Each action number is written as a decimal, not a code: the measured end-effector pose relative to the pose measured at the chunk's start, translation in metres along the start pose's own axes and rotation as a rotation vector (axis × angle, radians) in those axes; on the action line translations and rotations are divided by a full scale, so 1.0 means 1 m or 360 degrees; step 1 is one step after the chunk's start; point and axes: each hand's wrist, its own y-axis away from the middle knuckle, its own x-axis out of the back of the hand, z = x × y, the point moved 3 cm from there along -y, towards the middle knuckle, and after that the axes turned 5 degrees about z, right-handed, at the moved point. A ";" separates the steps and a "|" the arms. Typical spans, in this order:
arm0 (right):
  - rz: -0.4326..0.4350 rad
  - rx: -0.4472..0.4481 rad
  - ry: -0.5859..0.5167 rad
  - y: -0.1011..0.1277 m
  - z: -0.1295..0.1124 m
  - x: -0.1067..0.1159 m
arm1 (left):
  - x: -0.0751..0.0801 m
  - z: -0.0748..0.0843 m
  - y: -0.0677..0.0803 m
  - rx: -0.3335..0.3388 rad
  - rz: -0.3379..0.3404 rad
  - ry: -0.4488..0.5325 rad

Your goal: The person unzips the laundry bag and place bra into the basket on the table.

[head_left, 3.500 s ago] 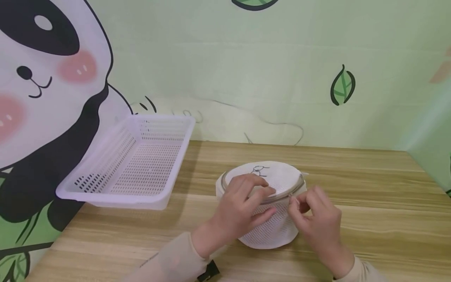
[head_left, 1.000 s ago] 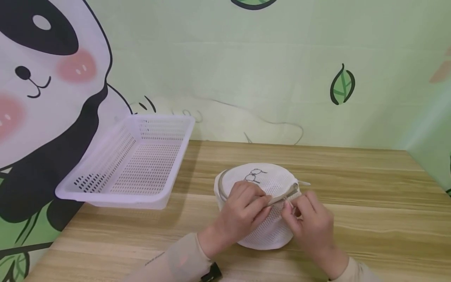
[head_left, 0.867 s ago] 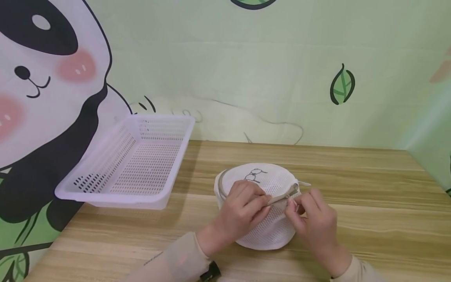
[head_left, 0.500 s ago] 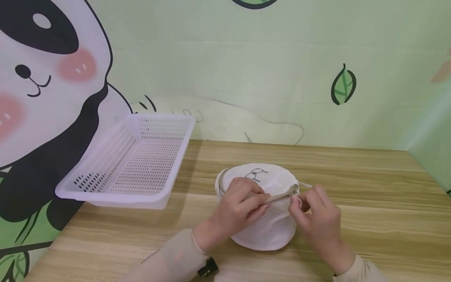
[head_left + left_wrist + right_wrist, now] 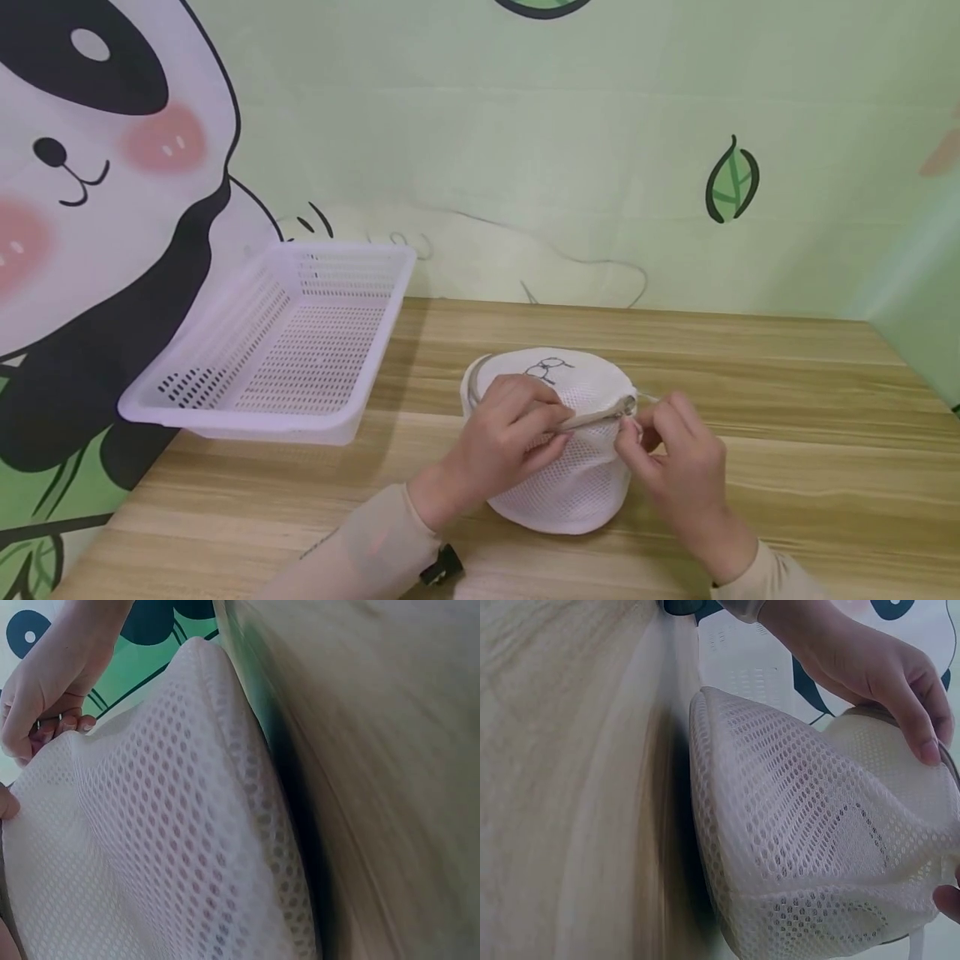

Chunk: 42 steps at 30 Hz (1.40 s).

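Observation:
A round white mesh bag (image 5: 577, 492) with a grey zipper around its top rim stands on the wooden table (image 5: 780, 433). A small glasses drawing marks its lid. My left hand (image 5: 502, 433) grips the front of the rim, fingers curled over the zipper line. My right hand (image 5: 675, 454) pinches the zipper pull (image 5: 626, 407) at the rim's right front. The left wrist view is filled by the bag's mesh side (image 5: 165, 847), with the right hand (image 5: 45, 690) pinching at the top left. In the right wrist view the left hand (image 5: 862, 667) lies on the rim of the bag (image 5: 795, 832).
A white slotted plastic basket (image 5: 247, 427) sits at the table's left, overhanging the edge, with nothing in it. A wall cloth with a panda and leaves hangs behind and to both sides. Bare tabletop lies to the right of the bag.
Both hands have stayed on the bag. Over the last second the right hand's pinch shifted slightly up and to the right along the zipper, and the bag rocked a little.

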 end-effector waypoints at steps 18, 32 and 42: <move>0.0024 0.0146 -0.0035 0.002 -0.018 -0.004 | -0.002 0.011 -0.005 -0.0033 -0.0002 -0.0122; 0.0031 0.0135 -0.0068 0.003 -0.023 -0.005 | -0.003 0.013 -0.001 -0.0087 0.0021 -0.0128; 0.0037 0.0071 -0.0005 0.002 -0.019 -0.003 | -0.003 0.013 -0.001 -0.0106 0.0043 -0.0104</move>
